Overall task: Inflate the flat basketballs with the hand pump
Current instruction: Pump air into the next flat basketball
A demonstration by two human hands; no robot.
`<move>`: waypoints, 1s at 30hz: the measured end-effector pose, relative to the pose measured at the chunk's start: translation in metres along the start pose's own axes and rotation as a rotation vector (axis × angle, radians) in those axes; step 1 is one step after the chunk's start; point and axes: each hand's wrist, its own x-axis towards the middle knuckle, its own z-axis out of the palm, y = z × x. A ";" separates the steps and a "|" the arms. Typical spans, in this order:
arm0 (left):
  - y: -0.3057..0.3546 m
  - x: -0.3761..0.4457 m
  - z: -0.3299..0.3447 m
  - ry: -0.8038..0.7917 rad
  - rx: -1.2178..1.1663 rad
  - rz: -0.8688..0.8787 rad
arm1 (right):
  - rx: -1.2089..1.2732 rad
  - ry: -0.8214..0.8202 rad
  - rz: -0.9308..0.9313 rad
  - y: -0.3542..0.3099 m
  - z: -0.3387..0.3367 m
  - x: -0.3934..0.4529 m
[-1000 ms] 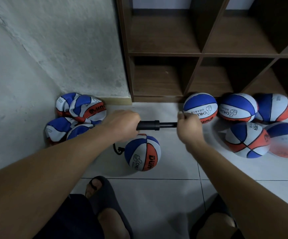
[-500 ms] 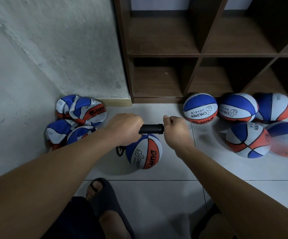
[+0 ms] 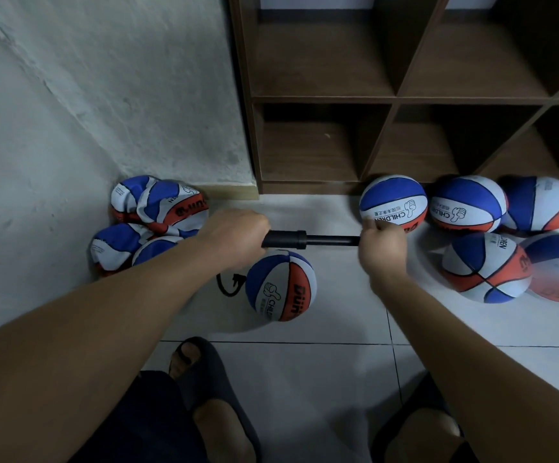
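A black hand pump (image 3: pixel 291 239) lies level between my hands, its rod drawn out to the right. My left hand (image 3: pixel 238 232) grips the pump's barrel. My right hand (image 3: pixel 380 248) grips the handle at the rod's end. Below the pump a blue, white and orange basketball (image 3: pixel 280 285) rests on the floor, and a black hose (image 3: pixel 229 285) loops from its left side up toward the pump. Several flat, crumpled basketballs (image 3: pixel 153 215) are heaped against the wall on the left.
Several round basketballs (image 3: pixel 485 267) lie on the white tiled floor (image 3: pixel 331 379) at the right, in front of a dark wooden cubby shelf (image 3: pixel 391 101). A rough white wall (image 3: pixel 87 105) stands at the left. My feet in dark sandals (image 3: pixel 201 372) are at the bottom.
My right hand has pulled the handle out to the right after pushing it in half a second ago, so the rod shows again. My left hand has stayed on the barrel.
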 end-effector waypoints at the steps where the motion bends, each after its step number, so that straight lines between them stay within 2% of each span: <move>1: 0.002 0.002 0.000 0.016 0.019 0.012 | -0.004 0.018 -0.021 -0.002 0.006 -0.010; 7: 0.014 0.000 0.009 0.008 -0.001 0.063 | -0.042 -0.119 -0.072 -0.009 0.032 -0.043; 18: 0.013 0.001 0.014 0.011 -0.044 0.070 | -0.060 -0.249 -0.027 -0.012 0.033 -0.036; 20: 0.009 0.002 0.010 0.027 -0.058 0.051 | -0.059 -0.237 -0.019 -0.015 0.024 -0.027; 24: -0.012 0.003 0.006 0.080 -0.043 0.009 | -0.041 -0.081 -0.044 -0.012 -0.008 0.008; 30: -0.011 0.002 0.012 0.046 -0.044 0.000 | -0.053 -0.042 -0.024 -0.012 -0.016 0.013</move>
